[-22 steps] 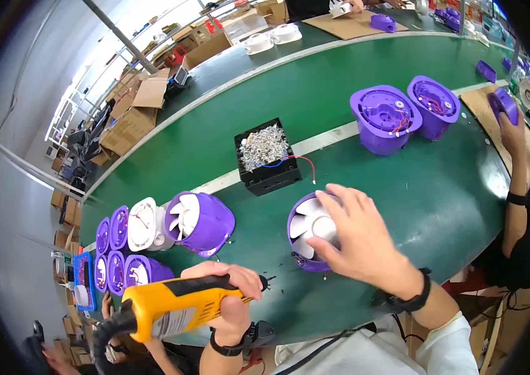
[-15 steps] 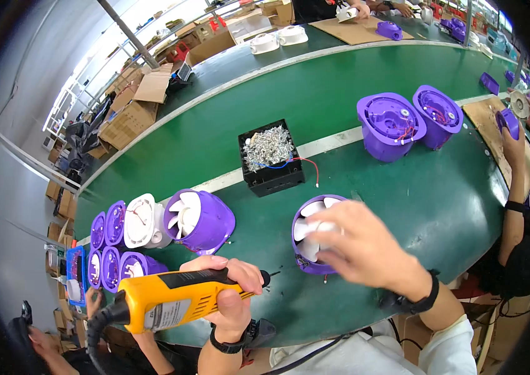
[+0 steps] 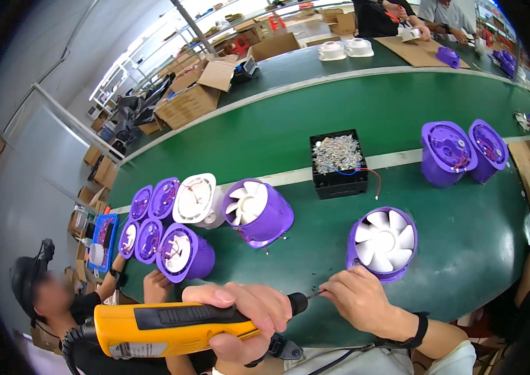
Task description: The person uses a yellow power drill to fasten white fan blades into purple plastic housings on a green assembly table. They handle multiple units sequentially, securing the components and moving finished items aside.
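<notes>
- My right hand (image 3: 355, 297) has come off the purple fan housing (image 3: 382, 242), now pinching at the driver's tip.
- My left hand (image 3: 249, 319) stays clenched around the yellow electric screwdriver (image 3: 171, 326).
- The housing sits uncovered on the green belt (image 3: 465, 250).

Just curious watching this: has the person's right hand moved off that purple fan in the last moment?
Yes. The right hand has left the purple fan and drawn back toward the person, to the yellow screwdriver tip.

Left hand (image 3: 240, 312) clenched, right hand (image 3: 355, 297) pinching.
</notes>
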Tool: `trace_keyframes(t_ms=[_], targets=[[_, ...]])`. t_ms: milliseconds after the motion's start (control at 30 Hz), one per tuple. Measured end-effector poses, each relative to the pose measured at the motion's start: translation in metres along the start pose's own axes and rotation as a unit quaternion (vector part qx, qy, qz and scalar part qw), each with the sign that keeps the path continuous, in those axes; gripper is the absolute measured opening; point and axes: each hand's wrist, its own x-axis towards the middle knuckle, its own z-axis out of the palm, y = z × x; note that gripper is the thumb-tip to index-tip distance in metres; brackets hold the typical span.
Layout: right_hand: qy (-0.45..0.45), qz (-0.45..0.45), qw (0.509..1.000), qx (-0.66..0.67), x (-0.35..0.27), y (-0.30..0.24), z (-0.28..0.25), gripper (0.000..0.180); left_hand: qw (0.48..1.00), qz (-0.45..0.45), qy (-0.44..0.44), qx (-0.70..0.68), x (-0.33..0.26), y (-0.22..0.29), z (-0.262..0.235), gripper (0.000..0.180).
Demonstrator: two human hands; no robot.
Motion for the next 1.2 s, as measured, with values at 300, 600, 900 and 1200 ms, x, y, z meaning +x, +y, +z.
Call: trace_keyframes(t_ms=[300,600,900,1200], targets=[[-0.007,0.012,0.998,0.065,-0.014,-0.006,0.002,0.027,0.997,0.071,0.022,0.015,-0.004,0.005,0.007,0.046],[-0.117,0.169,0.976,-0.069,-0.016,-0.011,-0.022,0.046,0.991,-0.076,-0.022,0.104,-0.001,-0.023,0.001,0.054],[-0.087,-0.015,0.989,-0.122,0.032,0.073,-0.100,0.056,0.989,-0.127,-0.039,-0.061,-0.007,-0.034,0.020,0.051],[-0.020,0.137,0.984,-0.111,0.004,0.065,-0.076,0.041,0.989,-0.104,-0.100,-0.007,-0.029,-0.060,0.053,0.054]])
